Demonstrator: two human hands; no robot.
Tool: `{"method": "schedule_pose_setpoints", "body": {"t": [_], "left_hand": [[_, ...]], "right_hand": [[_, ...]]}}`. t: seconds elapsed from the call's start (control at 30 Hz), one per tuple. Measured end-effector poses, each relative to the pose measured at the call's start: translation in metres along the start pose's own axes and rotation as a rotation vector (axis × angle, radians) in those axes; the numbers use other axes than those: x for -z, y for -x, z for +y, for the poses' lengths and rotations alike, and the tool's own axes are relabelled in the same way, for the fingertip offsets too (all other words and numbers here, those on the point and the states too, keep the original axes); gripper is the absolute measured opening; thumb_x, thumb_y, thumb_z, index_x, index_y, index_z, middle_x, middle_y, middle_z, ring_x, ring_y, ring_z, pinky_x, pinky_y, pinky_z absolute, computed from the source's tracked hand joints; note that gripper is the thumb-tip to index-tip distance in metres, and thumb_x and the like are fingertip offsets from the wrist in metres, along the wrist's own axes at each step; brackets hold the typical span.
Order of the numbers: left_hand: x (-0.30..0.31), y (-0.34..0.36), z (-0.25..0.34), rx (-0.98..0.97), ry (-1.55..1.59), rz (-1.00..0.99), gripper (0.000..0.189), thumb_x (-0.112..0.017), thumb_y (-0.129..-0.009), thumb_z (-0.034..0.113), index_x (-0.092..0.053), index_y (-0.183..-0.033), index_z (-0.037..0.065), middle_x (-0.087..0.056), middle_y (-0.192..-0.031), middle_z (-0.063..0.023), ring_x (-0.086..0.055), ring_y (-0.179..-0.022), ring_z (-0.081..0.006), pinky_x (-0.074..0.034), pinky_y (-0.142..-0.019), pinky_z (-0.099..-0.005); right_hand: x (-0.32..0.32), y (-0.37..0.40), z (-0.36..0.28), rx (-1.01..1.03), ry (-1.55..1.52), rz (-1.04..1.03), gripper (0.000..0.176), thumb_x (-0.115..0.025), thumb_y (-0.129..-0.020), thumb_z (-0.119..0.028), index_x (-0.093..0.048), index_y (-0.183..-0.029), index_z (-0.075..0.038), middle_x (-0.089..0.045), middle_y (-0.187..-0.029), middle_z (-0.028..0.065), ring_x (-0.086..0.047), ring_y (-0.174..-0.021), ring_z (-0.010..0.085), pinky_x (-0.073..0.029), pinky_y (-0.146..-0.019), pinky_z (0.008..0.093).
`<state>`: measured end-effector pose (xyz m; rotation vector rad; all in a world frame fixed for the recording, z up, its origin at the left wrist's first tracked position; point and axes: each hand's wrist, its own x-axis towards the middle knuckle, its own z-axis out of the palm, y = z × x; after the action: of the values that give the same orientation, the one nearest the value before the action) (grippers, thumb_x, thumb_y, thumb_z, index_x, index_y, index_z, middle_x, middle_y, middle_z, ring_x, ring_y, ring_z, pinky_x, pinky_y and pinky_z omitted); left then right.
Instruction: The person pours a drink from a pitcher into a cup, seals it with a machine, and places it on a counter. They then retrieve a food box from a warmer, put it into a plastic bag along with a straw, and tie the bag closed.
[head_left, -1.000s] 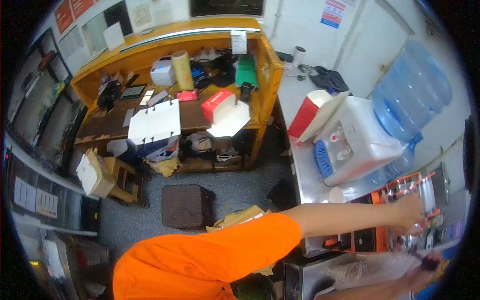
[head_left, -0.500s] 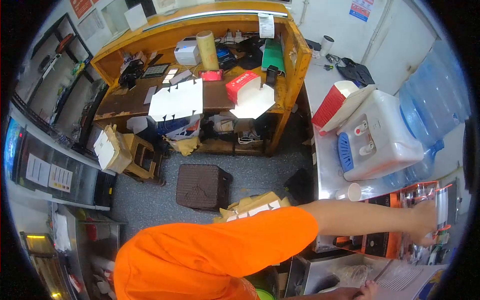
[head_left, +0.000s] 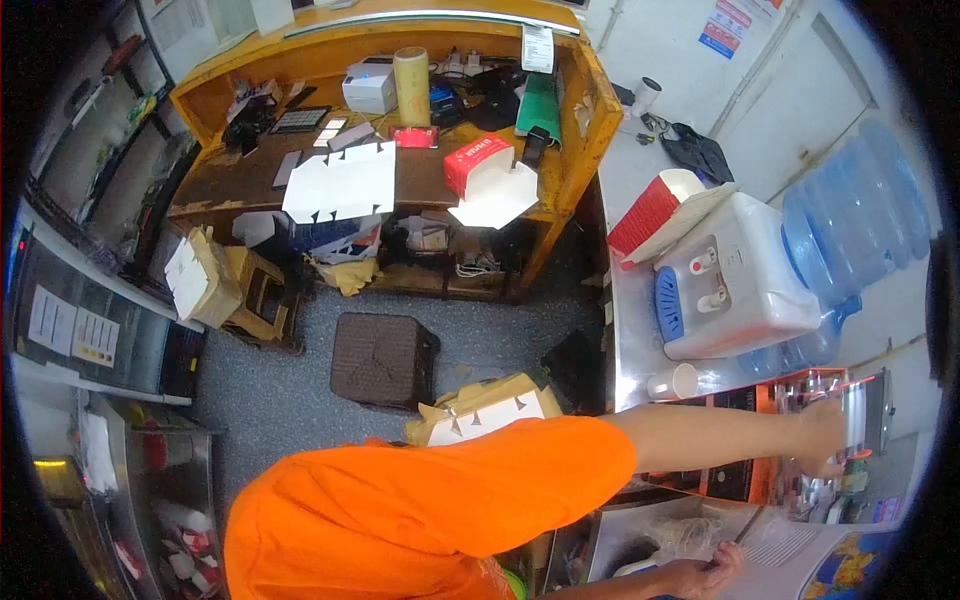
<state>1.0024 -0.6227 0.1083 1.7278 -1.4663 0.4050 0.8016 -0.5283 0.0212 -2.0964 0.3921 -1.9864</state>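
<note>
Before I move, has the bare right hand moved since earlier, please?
Yes, the right hand moved leftward in view, from right of the white water dispenser to below it.

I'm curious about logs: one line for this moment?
left hand: outstretched near orange-black box; right hand: near printed panel; white cup: on counter

Glossy-fronted box [head_left: 735,479], matt cloth sleeve [head_left: 420,490], shiny metal counter [head_left: 632,378]

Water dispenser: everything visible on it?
The water dispenser is a glossy white, plastic-looking box with rounded edges, two front taps, one marked red, and a slotted blue drip grille. It stands on the metal counter, a translucent blue bottle mounted on top. A red carton sits close beside it; whether they touch is unclear.
</note>
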Motion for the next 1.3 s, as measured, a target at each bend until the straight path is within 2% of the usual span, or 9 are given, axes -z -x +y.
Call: {"method": "schedule_pose_setpoints", "body": {"t": [0.23,0.43,0.47,0.53,0.67,0.7,1.0,1.13,1.3], "left_hand": [[-0.007,-0.003,-0.004,-0.011,0.025,0.063,0.05,-0.054,-0.076,0.05,-0.07,-0.064,0.004,-0.064,-0.067,-0.0159,-0.06,-0.072,-0.0326,-0.044,-0.073,-0.0427],[-0.004,-0.005,-0.006,-0.045,0.028,-0.021,0.049,-0.054,-0.077,0.049,-0.07,-0.065,0.005,-0.064,-0.069,-0.0155,-0.06,-0.074,-0.0324,-0.044,-0.073,-0.0438],[-0.004,-0.004,-0.005,-0.026,0.028,-0.03,0.047,-0.054,-0.078,0.049,-0.071,-0.065,0.006,-0.064,-0.07,-0.0159,-0.06,-0.074,-0.0322,-0.043,-0.074,-0.0435],[0.008,0.002,-0.003,-0.026,0.143,-0.043,0.044,-0.054,-0.08,0.048,-0.072,-0.07,0.008,-0.064,-0.072,-0.0188,-0.06,-0.076,-0.0345,-0.046,-0.075,-0.0479],[0.026,0.009,-0.001,0.073,0.188,0.191,0.036,-0.054,-0.079,0.04,-0.071,-0.074,0.009,-0.064,-0.07,-0.0208,-0.063,-0.07,-0.0382,-0.051,-0.071,-0.0501],[0.043,0.006,-0.002,0.14,0.209,-0.064,0.041,-0.054,-0.082,0.041,-0.071,-0.074,0.005,-0.065,-0.074,-0.0219,-0.064,-0.074,-0.039,-0.051,-0.072,-0.0507],[0.018,-0.006,-0.006,-0.192,0.072,0.12,0.04,-0.054,-0.085,0.044,-0.073,-0.082,0.009,-0.067,-0.073,-0.0165,-0.065,-0.071,-0.0345,-0.05,-0.068,-0.0463],[0.012,-0.009,-0.011,-0.226,0.058,0.151,0.043,-0.054,-0.084,0.043,-0.071,-0.072,0.005,-0.065,-0.068,-0.0172,-0.064,-0.069,-0.0347,-0.049,-0.067,-0.0462],[0.016,-0.006,-0.007,-0.202,0.075,0.151,0.046,-0.053,-0.083,0.044,-0.069,-0.067,0.004,-0.065,-0.067,-0.0175,-0.064,-0.068,-0.0347,-0.049,-0.066,-0.0459]], "right_hand": [[0.025,-0.061,0.069,-0.542,-0.832,-0.117,0.045,-0.046,-0.097,-0.031,-0.056,-0.065,-0.002,-0.056,-0.064,0.0111,-0.056,-0.06,0.0229,-0.046,-0.063,0.0351],[-0.004,-0.067,0.034,-0.173,-0.504,0.132,0.042,-0.049,-0.097,-0.03,-0.057,-0.066,-0.002,-0.054,-0.063,0.01,-0.056,-0.06,0.0243,-0.048,-0.063,0.036],[0.001,-0.052,0.052,-0.033,-0.031,0.217,0.031,-0.058,-0.092,-0.028,-0.059,-0.077,-0.002,-0.056,-0.065,0.0094,-0.054,-0.058,0.0253,-0.048,-0.063,0.0426],[0.007,-0.032,0.054,-0.072,-0.432,0.032,0.023,-0.055,-0.078,-0.022,-0.052,-0.067,-0.001,-0.055,-0.073,0.0136,-0.054,-0.073,0.0241,-0.048,-0.076,0.0412],[-0.003,0.018,0.011,-0.017,-0.09,0.007,0.022,-0.048,-0.081,-0.015,-0.051,-0.065,-0.001,-0.056,-0.07,0.0142,-0.054,-0.07,0.0271,-0.046,-0.085,0.0529],[-0.007,0.02,0.011,-0.114,-0.223,0.055,0.021,-0.049,-0.078,-0.017,-0.055,-0.066,0.0,-0.058,-0.071,0.0142,-0.055,-0.071,0.0267,-0.045,-0.087,0.0542],[-0.021,-0.097,0.018,-0.324,-0.37,0.185,0.044,-0.043,-0.095,-0.025,-0.043,-0.056,-0.003,-0.046,-0.055,0.0061,-0.044,-0.051,0.0165,-0.034,-0.052,0.0295],[-0.044,-0.188,0.045,-0.445,-0.501,0.277,0.034,-0.048,-0.096,-0.029,-0.053,-0.074,-0.004,-0.054,-0.062,0.0064,-0.05,-0.057,0.0124,-0.04,-0.058,0.027],[-0.053,-0.225,0.144,-0.569,-0.499,0.217,0.038,-0.05,-0.096,-0.028,-0.054,-0.121,0.001,-0.062,-0.112,0.0107,-0.059,-0.106,0.0209,-0.042,-0.094,0.0338]]}}
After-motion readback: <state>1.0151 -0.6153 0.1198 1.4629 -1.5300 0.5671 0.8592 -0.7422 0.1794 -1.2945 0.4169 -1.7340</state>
